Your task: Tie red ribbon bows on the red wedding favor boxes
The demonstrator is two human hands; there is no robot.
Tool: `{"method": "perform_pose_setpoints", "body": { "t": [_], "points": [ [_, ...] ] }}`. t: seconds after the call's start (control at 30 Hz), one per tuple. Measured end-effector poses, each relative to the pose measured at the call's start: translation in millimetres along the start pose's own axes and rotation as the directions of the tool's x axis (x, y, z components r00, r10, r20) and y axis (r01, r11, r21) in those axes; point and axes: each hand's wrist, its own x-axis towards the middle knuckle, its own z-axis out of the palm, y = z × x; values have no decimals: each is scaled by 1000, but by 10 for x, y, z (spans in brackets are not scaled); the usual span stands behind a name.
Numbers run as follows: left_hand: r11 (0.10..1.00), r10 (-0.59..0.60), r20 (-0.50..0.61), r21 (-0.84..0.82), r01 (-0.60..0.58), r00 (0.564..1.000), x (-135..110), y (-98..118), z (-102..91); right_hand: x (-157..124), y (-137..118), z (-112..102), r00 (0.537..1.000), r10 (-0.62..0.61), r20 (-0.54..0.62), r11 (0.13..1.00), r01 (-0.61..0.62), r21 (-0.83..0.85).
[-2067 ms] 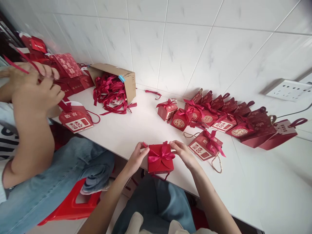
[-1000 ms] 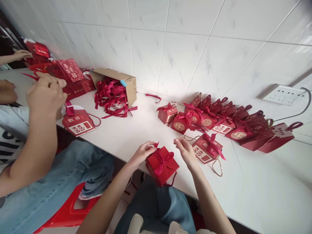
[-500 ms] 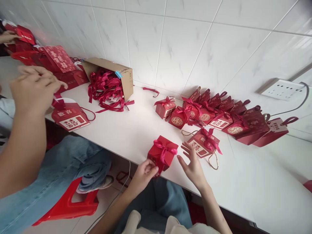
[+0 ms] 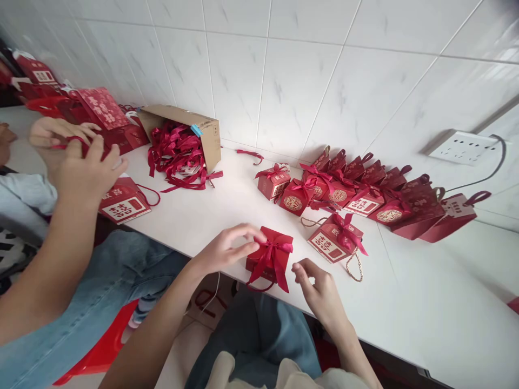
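Left hand (image 4: 225,249): fingers parted, curved by the bow (image 4: 271,250)
Right hand (image 4: 318,286): fingers half curled, grip unclear
Box (image 4: 280,236): bow up, at table (image 4: 198,219) edge, probably for easy reach

Ctr tabletop (image 4: 203,221): bare betw. carton (image 4: 211,143) & bow-tied box (image 4: 270,258); hand can pass low. L hand (image 4: 232,247) over bow-tied box, R hand (image 4: 320,289) just beside: front ctr obstructed. Rope-handled box (image 4: 334,243) stands beyond R hand. Box row (image 4: 365,203) blocks rear R. Front R tabletop: bare, passable. Co-worker's hand (image 4: 87,170) obstructs far L.
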Motion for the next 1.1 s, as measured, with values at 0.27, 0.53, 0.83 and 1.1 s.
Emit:
{"method": "perform_pose_setpoints", "body": {
  "t": [0.27, 0.53, 0.83, 1.1],
  "points": [
    [932, 116, -58, 353, -89, 991, 271, -427, 275, -65, -68, 172, 978, 70, 195, 997, -73, 7],
    [850, 5, -289, 506, 149, 957, 74, -257, 381, 63, 2, 249, 952, -14, 305, 969, -63, 241],
    [943, -48, -325, 296, 150, 944, 163, -408, 481, 75, 27, 236, 937, -56, 345, 940, -67, 334],
    [972, -100, -390, 159, 174, 915, 160, -487, 505, 78, 104, 130, 917, -85, 390, 957, -34, 290]
  ]
}}
